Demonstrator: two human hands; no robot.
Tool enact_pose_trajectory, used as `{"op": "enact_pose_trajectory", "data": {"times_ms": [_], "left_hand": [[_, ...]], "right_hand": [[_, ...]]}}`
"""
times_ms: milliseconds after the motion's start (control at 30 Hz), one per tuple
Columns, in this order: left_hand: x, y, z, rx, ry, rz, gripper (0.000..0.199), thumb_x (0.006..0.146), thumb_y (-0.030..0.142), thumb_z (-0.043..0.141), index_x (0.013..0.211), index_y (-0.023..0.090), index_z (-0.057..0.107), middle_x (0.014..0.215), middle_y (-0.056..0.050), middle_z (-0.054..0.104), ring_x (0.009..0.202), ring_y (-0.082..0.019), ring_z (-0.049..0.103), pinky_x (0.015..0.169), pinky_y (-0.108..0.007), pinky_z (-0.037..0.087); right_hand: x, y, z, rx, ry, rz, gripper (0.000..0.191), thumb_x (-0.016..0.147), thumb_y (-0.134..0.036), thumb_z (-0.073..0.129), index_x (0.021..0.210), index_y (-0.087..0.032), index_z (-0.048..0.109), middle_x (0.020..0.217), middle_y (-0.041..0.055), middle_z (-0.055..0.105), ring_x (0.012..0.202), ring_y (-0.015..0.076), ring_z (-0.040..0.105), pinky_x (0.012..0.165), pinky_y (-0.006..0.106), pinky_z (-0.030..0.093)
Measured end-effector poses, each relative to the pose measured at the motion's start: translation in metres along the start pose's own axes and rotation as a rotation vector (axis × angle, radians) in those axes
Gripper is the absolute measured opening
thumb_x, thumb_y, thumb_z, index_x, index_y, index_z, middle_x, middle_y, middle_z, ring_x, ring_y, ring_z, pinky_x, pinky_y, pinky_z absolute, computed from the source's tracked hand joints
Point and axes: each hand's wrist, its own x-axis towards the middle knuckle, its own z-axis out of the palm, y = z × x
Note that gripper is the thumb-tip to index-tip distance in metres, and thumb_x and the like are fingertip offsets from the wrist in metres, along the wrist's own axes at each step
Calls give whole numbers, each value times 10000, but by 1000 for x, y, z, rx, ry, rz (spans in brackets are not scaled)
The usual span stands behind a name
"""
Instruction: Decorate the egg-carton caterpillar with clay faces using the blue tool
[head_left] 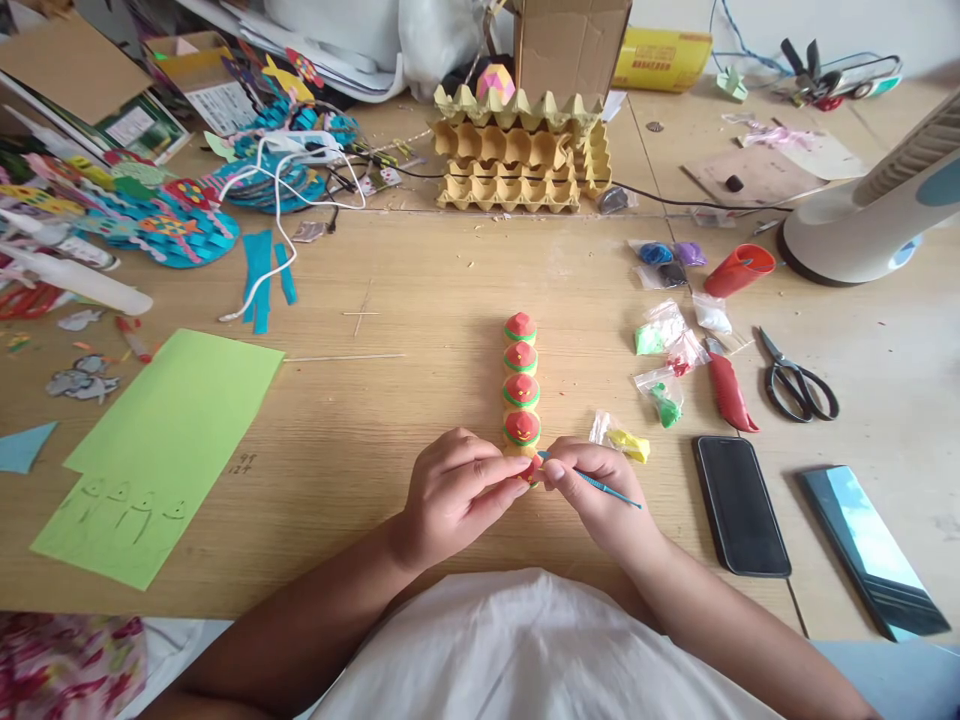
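Note:
A strip of egg-carton cups (521,391) runs away from me across the middle of the table, its domes covered in red clay with green bands and small yellow marks. My left hand (459,492) is closed at the near end, with thumb and fingers pinching the nearest cup, which they mostly hide. In my right hand (604,497), a thin blue clay modelling tool (616,495) is gripped between thumb and fingers, its tip against that same cup. A bag of yellow clay (628,444) lies just beyond my right hand.
Right of the strip are bagged clays (660,328), a red cup (740,270), a red utility knife (731,390), scissors (796,378) and a black phone (742,505). Green paper (176,430) lies left. Stacked egg cartons (510,185) and a white fan base (847,235) stand behind.

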Motion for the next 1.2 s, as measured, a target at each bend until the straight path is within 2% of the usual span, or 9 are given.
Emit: {"op": "enact_pose_trajectory", "data": {"times_ms": [100, 300, 433, 533, 733, 867, 1000, 1200], "left_hand": [[-1, 0, 0, -7, -10, -4, 247, 882, 146, 734, 1117, 213, 695, 848, -16, 720, 704, -125, 638, 692, -277, 542], [0, 1, 0, -24, -11, -5, 245, 897, 203, 734, 1137, 238, 699, 865, -7, 736, 708, -123, 645, 700, -277, 542], [1, 3, 1, -22, -11, -4, 200, 907, 228, 729, 1106, 228, 711, 837, -13, 730, 692, -124, 637, 686, -277, 538], [1, 3, 1, -36, -15, -4, 180, 903, 212, 733, 1081, 215, 711, 827, -15, 725, 687, -121, 625, 681, -277, 531], [0, 3, 0, -51, -31, -29, 139, 866, 139, 754, 981, 210, 719, 774, 4, 702, 675, -113, 602, 662, -264, 509], [1, 3, -2, -43, -1, -46, 160, 857, 100, 749, 975, 205, 718, 783, 1, 693, 678, -112, 598, 654, -260, 509], [0, 2, -1, -37, -1, -33, 167, 865, 108, 745, 988, 218, 718, 784, 7, 697, 676, -109, 593, 666, -261, 517], [1, 1, -4, -90, -39, -7, 146, 914, 166, 696, 1050, 212, 722, 803, -7, 705, 694, -118, 597, 671, -270, 505]], "right_hand": [[0, -2, 1, 11, 8, 1, 176, 885, -361, 763, 806, -204, 772, 771, 39, 730, 711, 159, 651, 670, 276, 525], [0, -7, 2, -136, -56, -95, 338, 958, -406, 662, 701, -194, 719, 658, 31, 663, 634, 155, 591, 612, 287, 472], [0, -7, 2, -226, -102, -205, 315, 985, -373, 626, 747, -200, 739, 647, 30, 654, 630, 158, 584, 621, 294, 461], [1, -6, 2, -244, -122, -235, 295, 989, -349, 621, 765, -200, 742, 659, 29, 645, 629, 155, 577, 611, 287, 454], [1, -6, 1, -205, -151, -211, 261, 1000, -348, 607, 850, -205, 766, 736, 38, 686, 695, 161, 613, 664, 286, 477], [0, -5, 1, -124, -109, -126, 267, 996, -400, 606, 923, -210, 780, 820, 58, 733, 765, 182, 668, 715, 302, 521], [0, -5, 3, -50, -62, -75, 156, 904, -368, 745, 878, -216, 772, 807, 41, 729, 732, 162, 671, 669, 274, 535], [0, -7, 2, -7, -45, -54, 151, 905, -325, 742, 813, -206, 751, 758, 29, 707, 710, 147, 662, 663, 264, 536]]}}
